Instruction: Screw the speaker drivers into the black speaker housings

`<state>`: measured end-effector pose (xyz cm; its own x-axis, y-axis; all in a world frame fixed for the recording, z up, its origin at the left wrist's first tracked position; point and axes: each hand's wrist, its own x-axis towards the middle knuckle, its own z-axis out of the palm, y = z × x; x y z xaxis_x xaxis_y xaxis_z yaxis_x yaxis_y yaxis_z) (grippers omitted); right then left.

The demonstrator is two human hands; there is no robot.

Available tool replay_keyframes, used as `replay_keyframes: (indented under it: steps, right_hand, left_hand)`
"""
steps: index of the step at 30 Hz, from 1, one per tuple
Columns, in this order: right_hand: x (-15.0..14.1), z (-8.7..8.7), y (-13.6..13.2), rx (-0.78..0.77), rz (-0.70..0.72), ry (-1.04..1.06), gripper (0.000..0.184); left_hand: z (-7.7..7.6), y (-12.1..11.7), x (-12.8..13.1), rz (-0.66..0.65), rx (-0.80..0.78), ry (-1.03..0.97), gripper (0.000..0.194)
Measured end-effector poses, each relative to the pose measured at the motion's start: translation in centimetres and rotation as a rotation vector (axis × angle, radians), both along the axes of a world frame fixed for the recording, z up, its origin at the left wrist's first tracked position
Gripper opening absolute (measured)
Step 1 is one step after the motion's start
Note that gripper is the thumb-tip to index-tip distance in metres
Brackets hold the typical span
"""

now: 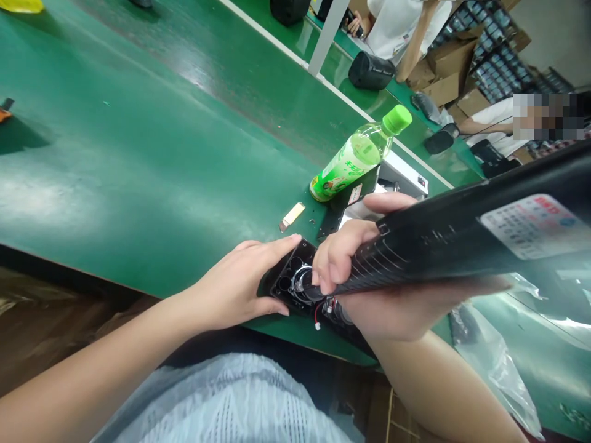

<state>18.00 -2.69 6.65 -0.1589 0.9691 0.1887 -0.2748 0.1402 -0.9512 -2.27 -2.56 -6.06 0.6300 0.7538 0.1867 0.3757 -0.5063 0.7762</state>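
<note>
My left hand (240,280) grips the near-left end of a black speaker panel (282,288), with fingers along the far edge and the thumb on the near one. Round drivers with silvery rims show on the panel, and a red wire ends in a small white connector (317,326). In my right hand (392,314) is a black electric screwdriver (415,246) with a ribbed grip and a printed label. It slants down to the left, its tip end at a driver on the panel. My right hand and the tool hide the panel's right part.
Just beyond my hands stands a green-capped drink bottle (353,157), beside a black and white boxy part (401,169). A small yellow and metallic piece (292,216) lies on the green table (152,160). Clear plastic bags (494,363) lie right. Co-workers sit across, near black speakers (372,71).
</note>
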Motion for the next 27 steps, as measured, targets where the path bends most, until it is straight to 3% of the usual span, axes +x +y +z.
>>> replay_keyframes:
  steps: [15,27]
  right_hand:
    - [-0.4,-0.8,0.2,0.072,-0.026,-0.076,0.060]
    - [0.1,-1.7,0.2,0.077,-0.004,-0.020,0.064]
  left_hand:
    - [0.0,0.2,0.1,-0.010,-0.010,-0.012,0.118]
    - [-0.1,0.1,0.2,-0.005,-0.018,-0.023,0.120]
